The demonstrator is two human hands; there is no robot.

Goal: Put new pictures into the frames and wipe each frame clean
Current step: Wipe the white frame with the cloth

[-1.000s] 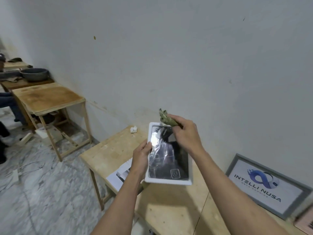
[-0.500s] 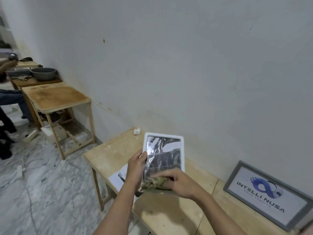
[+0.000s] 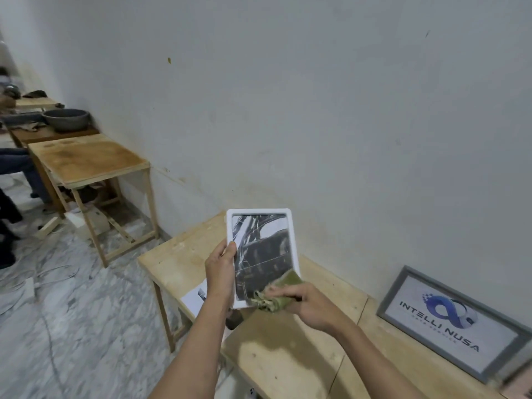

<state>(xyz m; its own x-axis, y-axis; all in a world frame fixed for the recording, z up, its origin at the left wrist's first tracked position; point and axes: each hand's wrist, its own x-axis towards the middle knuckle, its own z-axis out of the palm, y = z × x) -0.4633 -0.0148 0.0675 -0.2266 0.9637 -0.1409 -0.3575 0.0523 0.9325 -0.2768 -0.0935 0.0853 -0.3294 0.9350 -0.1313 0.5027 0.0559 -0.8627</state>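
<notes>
Grey frame [image 3: 457, 321] leaning on wall, printed sheet [image 3: 194, 298] under left hand [image 3: 220, 272]

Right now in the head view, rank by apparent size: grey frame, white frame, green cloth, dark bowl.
1. Grey frame, leaning against the wall, partly cut off at the edge.
2. White frame, held up close to the camera, so it looks inflated.
3 and 4. Green cloth and dark bowl: unsure; the bowl is far away.

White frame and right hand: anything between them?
Yes, head view: a green cloth lies between the right hand and the white frame's lower glass.
</notes>
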